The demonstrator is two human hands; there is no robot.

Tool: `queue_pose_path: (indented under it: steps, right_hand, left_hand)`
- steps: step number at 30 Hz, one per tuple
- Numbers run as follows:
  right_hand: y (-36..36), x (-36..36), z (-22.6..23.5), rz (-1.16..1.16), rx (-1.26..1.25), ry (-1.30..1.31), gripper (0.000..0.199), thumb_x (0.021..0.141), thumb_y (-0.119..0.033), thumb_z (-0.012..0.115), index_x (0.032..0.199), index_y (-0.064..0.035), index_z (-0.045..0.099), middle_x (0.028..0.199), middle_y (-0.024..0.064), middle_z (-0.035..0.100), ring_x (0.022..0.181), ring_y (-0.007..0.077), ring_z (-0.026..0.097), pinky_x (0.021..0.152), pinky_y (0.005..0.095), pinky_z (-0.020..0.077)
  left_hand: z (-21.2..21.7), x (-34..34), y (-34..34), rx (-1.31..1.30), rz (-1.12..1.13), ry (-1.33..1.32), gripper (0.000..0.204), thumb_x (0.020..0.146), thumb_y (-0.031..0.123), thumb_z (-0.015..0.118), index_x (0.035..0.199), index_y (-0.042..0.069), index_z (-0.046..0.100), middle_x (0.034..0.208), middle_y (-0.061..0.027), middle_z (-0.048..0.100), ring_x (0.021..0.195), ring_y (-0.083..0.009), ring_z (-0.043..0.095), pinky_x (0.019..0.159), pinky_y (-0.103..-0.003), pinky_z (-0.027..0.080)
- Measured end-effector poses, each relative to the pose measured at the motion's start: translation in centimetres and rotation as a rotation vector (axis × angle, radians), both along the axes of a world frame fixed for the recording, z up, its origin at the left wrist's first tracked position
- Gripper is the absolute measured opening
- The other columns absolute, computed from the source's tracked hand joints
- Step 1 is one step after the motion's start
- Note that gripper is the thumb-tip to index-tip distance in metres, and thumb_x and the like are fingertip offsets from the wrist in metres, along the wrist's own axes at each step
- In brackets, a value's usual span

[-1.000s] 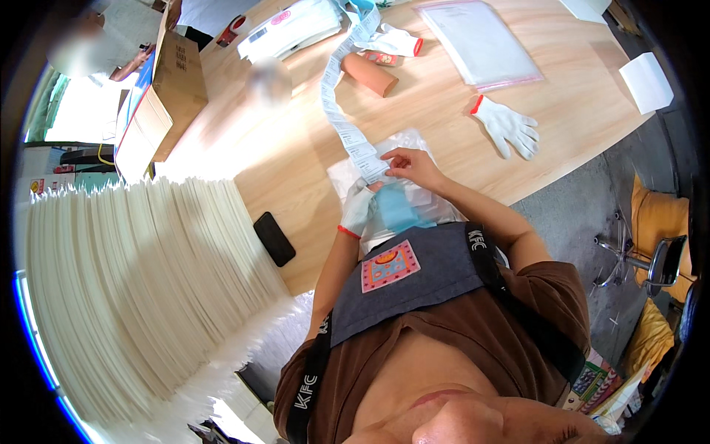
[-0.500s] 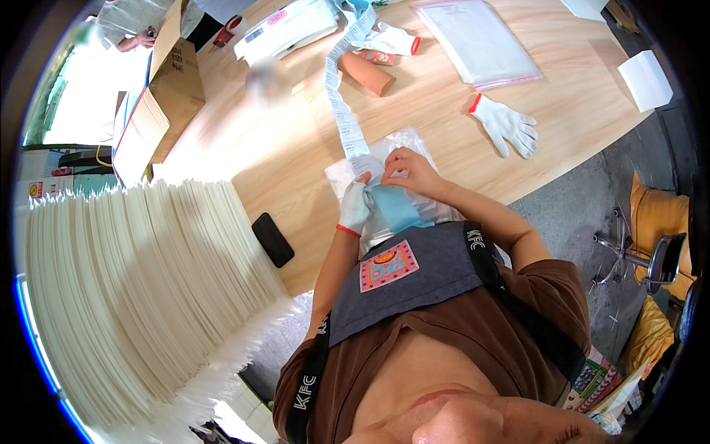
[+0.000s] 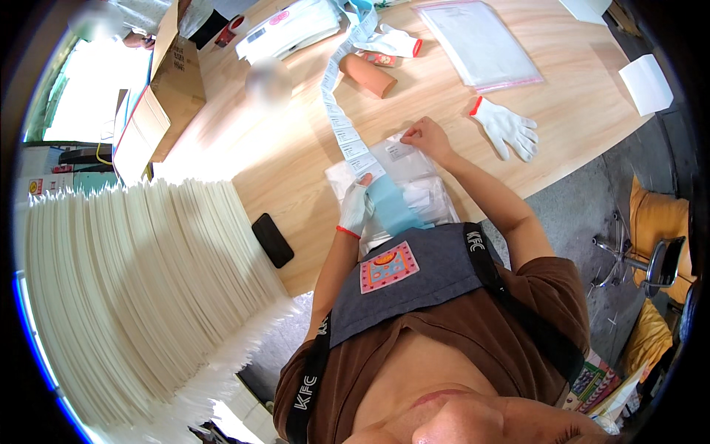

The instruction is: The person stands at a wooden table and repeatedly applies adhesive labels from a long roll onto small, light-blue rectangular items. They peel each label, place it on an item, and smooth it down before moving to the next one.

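Observation:
My left hand [image 3: 356, 209], in a white glove with a red cuff and a bare thumb, pinches a long strip of printed labels [image 3: 343, 132] at its near end. From there the strip's bare blue backing [image 3: 396, 207] runs down toward my apron. Under both hands lies a stack of clear plastic bags [image 3: 436, 200] with white contents. A small white label [image 3: 397, 151] rests on the top bag's far part. My bare right hand [image 3: 429, 140] has its fingers closed at that label's edge; whether the label is fully stuck down, I cannot tell.
Beyond are a brown cardboard tube [image 3: 367, 75], a loose white glove [image 3: 506, 127] and flat clear bags [image 3: 479, 41]. Left stand a tall stack of white sheets [image 3: 140, 296], a black phone [image 3: 273, 240] and an open cardboard box [image 3: 177, 100]. Another person's hand [image 3: 138, 38] shows behind the box.
My right hand has moved away from the strip, forward and right, onto the top bag, where a white label now shows. My left hand keeps hold of the strip, with more blue backing uncovered.

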State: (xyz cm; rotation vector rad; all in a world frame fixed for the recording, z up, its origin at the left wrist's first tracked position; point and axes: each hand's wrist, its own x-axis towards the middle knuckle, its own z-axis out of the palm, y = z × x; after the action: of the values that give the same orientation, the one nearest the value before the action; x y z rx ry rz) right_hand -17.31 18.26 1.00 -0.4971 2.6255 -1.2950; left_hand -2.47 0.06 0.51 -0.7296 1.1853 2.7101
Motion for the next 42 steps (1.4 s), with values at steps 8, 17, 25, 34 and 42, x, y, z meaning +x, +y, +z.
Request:
queue_pose_path:
  steps: [8,17,25,34,42]
  right_hand:
    - [-0.3,0.7,-0.2,-0.008,-0.007,0.112,0.011,0.062,-0.016,0.073,0.069,-0.0124,0.067,0.087,0.0076,0.053,0.087,0.0235,0.054,0.072,0.0341,0.0459]
    - [0.1,2.1,1.0,0.038,-0.228,0.089,0.026,0.061,-0.012,0.075,0.085,-0.0116,0.064,0.090,0.0071,0.059,0.076,0.0207,0.055,0.066,0.0324,0.0468]
    - [0.5,1.4,0.2,-0.018,-0.470,-0.291,0.029,0.068,-0.010,0.073,0.093,-0.0024,0.061,0.071,0.0070,0.062,0.063,0.0108,0.056,0.058,0.0237,0.0447]
    - [1.4,1.9,2.5,0.065,-0.401,-0.326,0.014,0.079,-0.013,0.064,0.075,0.0001,0.064,0.073,0.0023,0.064,0.065,0.0074,0.056,0.060,0.0211,0.0441]
    - [4.0,6.8,5.6,0.941,-0.164,-0.140,0.012,0.079,-0.014,0.061,0.081,-0.0042,0.067,0.080,0.0037,0.065,0.071,0.0120,0.059,0.068,0.0262,0.0473]
  left_hand:
    - [0.5,0.1,0.1,-0.021,0.005,-0.006,0.031,0.088,0.011,0.049,0.116,-0.003,0.045,0.108,-0.0117,0.056,0.096,-0.0221,0.057,0.084,-0.035,0.048]
    - [0.4,0.0,0.1,0.006,0.018,-0.016,0.026,0.087,0.009,0.052,0.110,-0.004,0.049,0.104,-0.0114,0.058,0.093,-0.0206,0.057,0.082,-0.032,0.048]
    - [0.5,0.0,0.0,0.025,0.020,-0.039,0.027,0.087,0.010,0.052,0.111,-0.004,0.049,0.104,-0.0108,0.058,0.093,-0.0204,0.057,0.082,-0.032,0.049]
    - [4.4,1.1,-1.1,0.036,0.106,-0.005,0.032,0.089,0.018,0.051,0.113,-0.003,0.048,0.101,-0.0119,0.059,0.090,-0.0215,0.059,0.078,-0.033,0.049]
    - [8.0,0.3,-0.8,-0.067,0.074,0.152,0.036,0.084,0.020,0.059,0.111,-0.002,0.050,0.097,-0.0106,0.060,0.084,-0.0205,0.060,0.073,-0.032,0.051]
